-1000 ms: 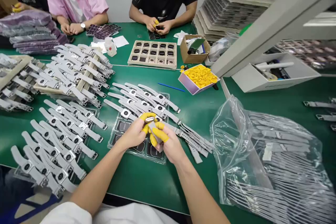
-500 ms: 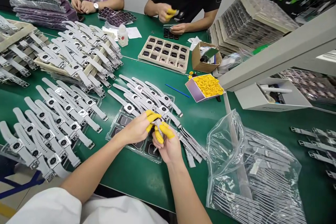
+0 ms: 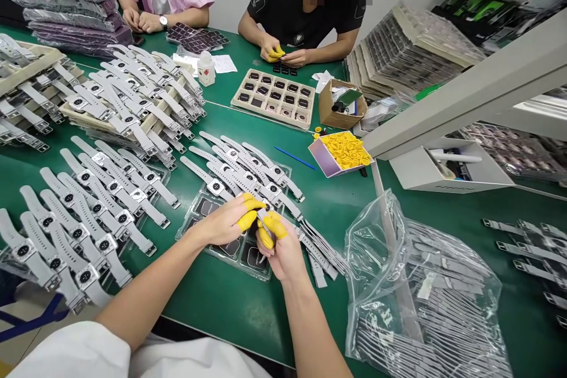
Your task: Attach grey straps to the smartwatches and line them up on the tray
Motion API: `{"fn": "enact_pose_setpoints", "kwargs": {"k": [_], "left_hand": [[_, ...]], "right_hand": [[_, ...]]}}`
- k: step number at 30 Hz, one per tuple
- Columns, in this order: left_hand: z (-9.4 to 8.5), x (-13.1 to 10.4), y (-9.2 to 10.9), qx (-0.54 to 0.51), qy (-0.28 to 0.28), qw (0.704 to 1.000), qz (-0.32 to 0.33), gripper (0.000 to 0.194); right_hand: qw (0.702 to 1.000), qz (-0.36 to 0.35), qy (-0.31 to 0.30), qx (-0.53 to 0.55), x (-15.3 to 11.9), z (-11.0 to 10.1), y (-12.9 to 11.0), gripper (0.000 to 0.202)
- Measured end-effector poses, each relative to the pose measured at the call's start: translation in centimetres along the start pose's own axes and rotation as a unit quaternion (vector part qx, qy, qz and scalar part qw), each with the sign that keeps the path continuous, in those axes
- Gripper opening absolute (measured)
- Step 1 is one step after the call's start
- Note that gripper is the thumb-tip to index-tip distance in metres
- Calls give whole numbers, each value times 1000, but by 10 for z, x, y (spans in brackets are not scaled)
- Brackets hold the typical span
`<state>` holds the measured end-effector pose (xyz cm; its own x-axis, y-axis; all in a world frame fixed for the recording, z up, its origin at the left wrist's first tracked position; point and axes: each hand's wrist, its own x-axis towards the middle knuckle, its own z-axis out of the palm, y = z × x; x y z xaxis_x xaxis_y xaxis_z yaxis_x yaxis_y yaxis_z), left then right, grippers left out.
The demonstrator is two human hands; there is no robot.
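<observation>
My left hand (image 3: 228, 220) and my right hand (image 3: 281, 242) meet above a clear plastic tray (image 3: 188, 215), yellow finger cots on the thumbs and fingertips. Both are closed on a small smartwatch with a grey strap (image 3: 264, 220); fingers hide most of it, so how case and strap join cannot be seen. Dark square watch faces (image 3: 230, 246) fill tray pockets under my wrists. Beyond my fingers, several smartwatches with grey straps (image 3: 250, 178) lie face down across the tray. A fan of loose grey straps (image 3: 321, 245) spreads just right of my right hand.
Rows of strapped watches (image 3: 97, 208) cover the left side, with stacked trays (image 3: 133, 115) behind. To the right are a plastic bag of straps (image 3: 443, 295), a box of yellow finger cots (image 3: 343, 152) and a slanted grey post (image 3: 443, 94). Two people sit opposite, beyond a beige tray (image 3: 270, 107).
My hands stay together around the watch, with the fingers shifted slightly. The view has moved a little. Opposite, the person in black has lowered a yellow-tipped hand to the small dark pieces.
</observation>
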<state>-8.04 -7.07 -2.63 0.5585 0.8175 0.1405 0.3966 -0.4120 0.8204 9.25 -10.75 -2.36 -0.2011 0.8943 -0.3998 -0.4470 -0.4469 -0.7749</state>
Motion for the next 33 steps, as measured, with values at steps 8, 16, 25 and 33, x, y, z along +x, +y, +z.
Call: {"fn": "enact_pose_setpoints", "kwargs": {"k": [8,16,25,33], "left_hand": [[9,5,1,-194,138,971,-35,16],[-6,10,-10,-459,376,790,-155,47],[13,8,-12,-388,187,880,-200,40],[22,-3,-10,-92,93,989,-74,58]], "right_hand": [[999,-27,11,-45,0,1,-1,44],[962,70,-116,-236,-4,-16,-6,53],[982,-50,-25,-181,1,-18,-6,40],[989,-27,-34,-141,3,-8,6,40]]}}
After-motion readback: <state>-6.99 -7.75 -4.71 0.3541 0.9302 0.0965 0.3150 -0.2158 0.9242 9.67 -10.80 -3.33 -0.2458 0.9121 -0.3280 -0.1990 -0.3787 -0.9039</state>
